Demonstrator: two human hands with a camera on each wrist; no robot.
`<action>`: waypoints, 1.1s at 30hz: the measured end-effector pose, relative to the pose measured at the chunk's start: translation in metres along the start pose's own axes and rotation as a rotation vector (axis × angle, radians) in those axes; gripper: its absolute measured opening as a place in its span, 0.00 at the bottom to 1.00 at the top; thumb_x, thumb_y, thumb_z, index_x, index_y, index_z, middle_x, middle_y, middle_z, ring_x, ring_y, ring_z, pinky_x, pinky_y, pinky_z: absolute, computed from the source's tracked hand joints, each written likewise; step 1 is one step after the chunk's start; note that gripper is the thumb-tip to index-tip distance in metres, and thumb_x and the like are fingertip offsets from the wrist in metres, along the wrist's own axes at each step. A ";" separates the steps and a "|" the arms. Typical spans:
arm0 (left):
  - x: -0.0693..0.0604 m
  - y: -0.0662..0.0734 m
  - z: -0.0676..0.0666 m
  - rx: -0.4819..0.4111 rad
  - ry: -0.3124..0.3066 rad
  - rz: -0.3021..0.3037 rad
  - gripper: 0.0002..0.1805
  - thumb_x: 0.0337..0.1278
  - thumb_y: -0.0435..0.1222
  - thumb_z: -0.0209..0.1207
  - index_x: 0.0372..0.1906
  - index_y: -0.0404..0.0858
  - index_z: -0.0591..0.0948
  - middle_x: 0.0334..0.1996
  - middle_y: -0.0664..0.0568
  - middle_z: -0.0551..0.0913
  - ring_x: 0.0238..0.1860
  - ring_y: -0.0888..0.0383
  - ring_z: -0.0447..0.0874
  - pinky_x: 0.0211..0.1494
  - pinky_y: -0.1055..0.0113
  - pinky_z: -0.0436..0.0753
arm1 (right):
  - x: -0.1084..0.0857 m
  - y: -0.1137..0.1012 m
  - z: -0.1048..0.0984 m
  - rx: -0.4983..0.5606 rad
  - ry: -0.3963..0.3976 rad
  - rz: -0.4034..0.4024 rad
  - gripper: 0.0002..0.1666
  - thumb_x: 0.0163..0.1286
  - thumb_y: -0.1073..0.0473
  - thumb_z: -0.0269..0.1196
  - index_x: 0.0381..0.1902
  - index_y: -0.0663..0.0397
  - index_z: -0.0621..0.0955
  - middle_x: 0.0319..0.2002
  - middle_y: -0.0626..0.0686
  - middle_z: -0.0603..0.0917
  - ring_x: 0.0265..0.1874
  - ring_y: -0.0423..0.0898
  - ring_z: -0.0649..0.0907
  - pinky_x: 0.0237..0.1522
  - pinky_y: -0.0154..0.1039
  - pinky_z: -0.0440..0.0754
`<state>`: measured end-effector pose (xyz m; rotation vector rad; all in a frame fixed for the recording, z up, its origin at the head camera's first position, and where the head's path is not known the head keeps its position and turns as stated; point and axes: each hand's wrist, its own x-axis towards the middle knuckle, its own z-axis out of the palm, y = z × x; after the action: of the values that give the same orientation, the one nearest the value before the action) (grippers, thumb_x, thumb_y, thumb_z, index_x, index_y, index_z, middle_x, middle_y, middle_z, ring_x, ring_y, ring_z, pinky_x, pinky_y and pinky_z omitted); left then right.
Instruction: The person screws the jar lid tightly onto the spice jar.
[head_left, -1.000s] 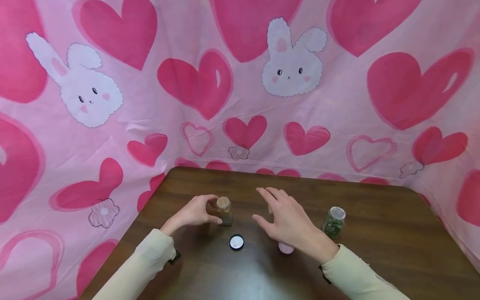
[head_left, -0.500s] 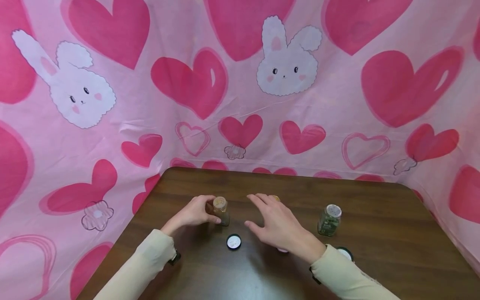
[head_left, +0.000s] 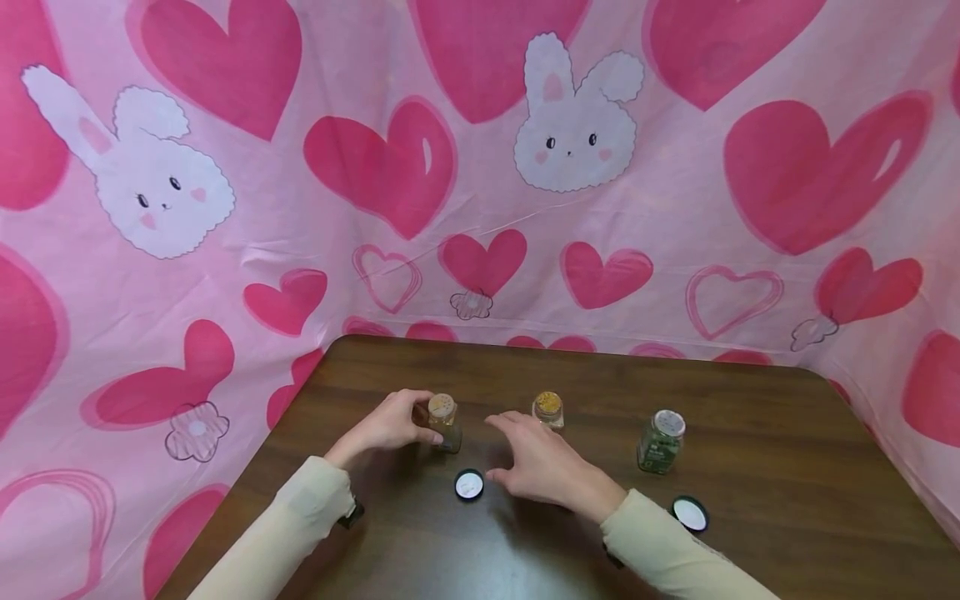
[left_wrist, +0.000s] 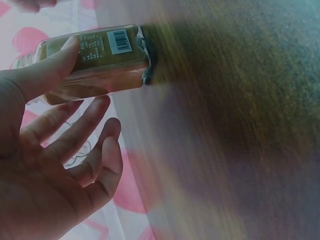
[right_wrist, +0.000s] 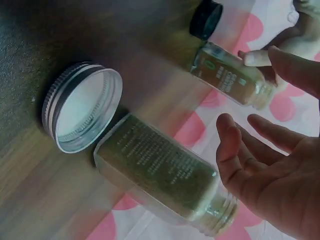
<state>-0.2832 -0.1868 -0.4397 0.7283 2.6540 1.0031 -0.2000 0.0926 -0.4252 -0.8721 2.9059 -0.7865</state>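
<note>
My left hand (head_left: 384,427) grips an uncapped glass spice jar (head_left: 449,435) between thumb and fingers; it stands upright on the table, with a perforated tan top. The left wrist view shows the thumb across its label (left_wrist: 92,47). In front of this jar lies a black lid (head_left: 469,485), its white inside facing up. My right hand (head_left: 551,462) hovers just right of that lid, fingers slightly bent and holding nothing. Behind it stands a second uncapped jar (head_left: 548,405), yellowish on top. The right wrist view shows that jar's powder-filled body (right_wrist: 160,170) and another lid (right_wrist: 82,107) beside it.
On the right stands a jar of green flakes (head_left: 660,443) with a pale top. A black-rimmed lid (head_left: 690,513) lies in front of it. The brown wooden table (head_left: 787,450) meets a pink heart-and-rabbit cloth (head_left: 480,200) behind and at the sides.
My right hand has moved left and lower, toward the black lid by the left jar. The middle jar's top and the right-hand lid have come into view. My left hand keeps its hold.
</note>
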 end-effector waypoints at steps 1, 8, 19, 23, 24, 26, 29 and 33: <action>0.000 0.000 0.000 -0.002 0.000 -0.001 0.24 0.52 0.35 0.80 0.54 0.37 0.84 0.43 0.53 0.87 0.44 0.52 0.85 0.54 0.49 0.85 | 0.001 0.000 0.002 0.001 -0.014 0.003 0.40 0.62 0.51 0.78 0.68 0.60 0.79 0.65 0.60 0.81 0.64 0.57 0.79 0.62 0.58 0.78; 0.002 -0.001 0.002 -0.017 -0.001 0.021 0.25 0.51 0.35 0.80 0.54 0.36 0.84 0.42 0.53 0.88 0.44 0.53 0.86 0.53 0.51 0.85 | 0.005 -0.001 0.016 -0.016 -0.093 0.021 0.39 0.61 0.52 0.79 0.67 0.62 0.79 0.64 0.58 0.82 0.64 0.56 0.80 0.62 0.55 0.79; 0.000 0.000 0.001 -0.005 0.003 0.020 0.26 0.52 0.35 0.80 0.55 0.35 0.84 0.43 0.52 0.88 0.45 0.52 0.86 0.54 0.50 0.85 | 0.006 -0.005 0.041 -0.109 -0.110 -0.056 0.37 0.56 0.50 0.81 0.60 0.60 0.83 0.51 0.52 0.84 0.52 0.49 0.84 0.50 0.47 0.84; -0.001 0.001 0.001 -0.008 0.003 0.019 0.26 0.52 0.36 0.80 0.56 0.35 0.84 0.43 0.52 0.88 0.45 0.52 0.86 0.54 0.50 0.85 | 0.007 -0.006 0.044 -0.137 -0.106 -0.051 0.38 0.55 0.47 0.82 0.59 0.58 0.83 0.50 0.51 0.84 0.50 0.48 0.84 0.49 0.45 0.84; -0.001 0.001 0.001 -0.012 0.002 0.016 0.26 0.52 0.35 0.80 0.56 0.35 0.84 0.44 0.52 0.88 0.45 0.52 0.86 0.54 0.50 0.85 | 0.008 -0.006 0.044 -0.139 -0.107 -0.047 0.38 0.55 0.47 0.82 0.59 0.58 0.83 0.50 0.51 0.84 0.50 0.47 0.84 0.48 0.45 0.84; -0.001 0.001 0.001 -0.017 0.001 0.016 0.26 0.52 0.35 0.80 0.56 0.35 0.84 0.44 0.52 0.88 0.45 0.52 0.86 0.54 0.49 0.85 | 0.009 -0.006 0.045 -0.140 -0.110 -0.040 0.37 0.55 0.46 0.82 0.59 0.57 0.84 0.48 0.50 0.83 0.47 0.46 0.83 0.46 0.44 0.84; -0.001 0.001 0.001 -0.023 0.001 0.017 0.26 0.52 0.35 0.80 0.56 0.36 0.84 0.44 0.52 0.88 0.45 0.52 0.86 0.54 0.49 0.85 | 0.011 -0.006 0.046 -0.132 -0.121 -0.031 0.34 0.55 0.47 0.82 0.56 0.55 0.84 0.45 0.48 0.82 0.44 0.44 0.83 0.42 0.43 0.83; 0.000 -0.001 0.001 -0.024 0.003 0.015 0.26 0.52 0.35 0.80 0.56 0.36 0.84 0.44 0.52 0.88 0.45 0.52 0.87 0.54 0.49 0.85 | 0.013 -0.006 0.047 -0.107 -0.140 -0.021 0.31 0.55 0.47 0.82 0.53 0.53 0.85 0.43 0.46 0.80 0.40 0.41 0.81 0.39 0.41 0.82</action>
<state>-0.2833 -0.1872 -0.4411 0.7433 2.6382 1.0387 -0.2013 0.0594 -0.4615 -0.9267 2.8416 -0.5509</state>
